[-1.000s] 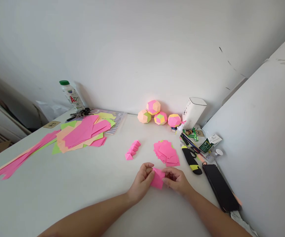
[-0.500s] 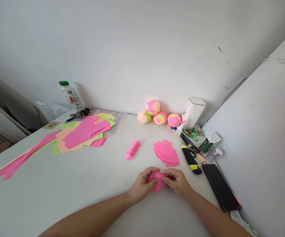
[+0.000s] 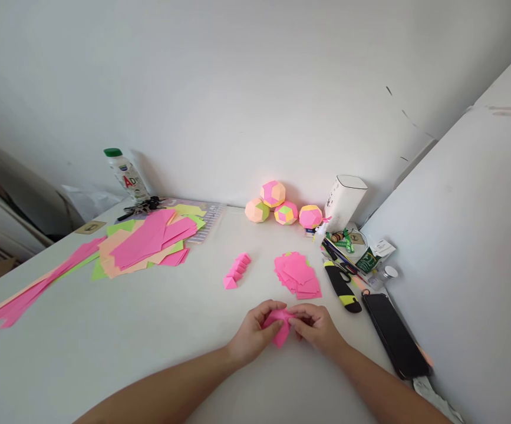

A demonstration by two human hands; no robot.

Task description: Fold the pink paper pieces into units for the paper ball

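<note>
Both hands pinch one pink sheet of paper (image 3: 282, 335) with folds in it, held just above the table. My left hand (image 3: 255, 333) grips its left side between thumb and fingers. On the right side, my right hand (image 3: 317, 327) has thumb and fingertips closed on the paper; parts of the fingers are hidden behind it. Beyond the hands lies a loose pile of pink paper pieces (image 3: 297, 275). To its left stands a short row of folded pink paper pieces (image 3: 237, 271), nested one against another.
Several multicoloured paper balls (image 3: 273, 194) are stacked by the wall. A white container (image 3: 346, 203), box cutter (image 3: 342, 287) and black phone (image 3: 392, 333) line the right side. Coloured paper sheets (image 3: 144, 238), long paper strips (image 3: 52, 281), keys (image 3: 144, 206) and a bottle (image 3: 127, 176) occupy the left.
The view has shifted very slightly. Both hands keep their grip on the pink paper, with barely any movement of the fingers.
</note>
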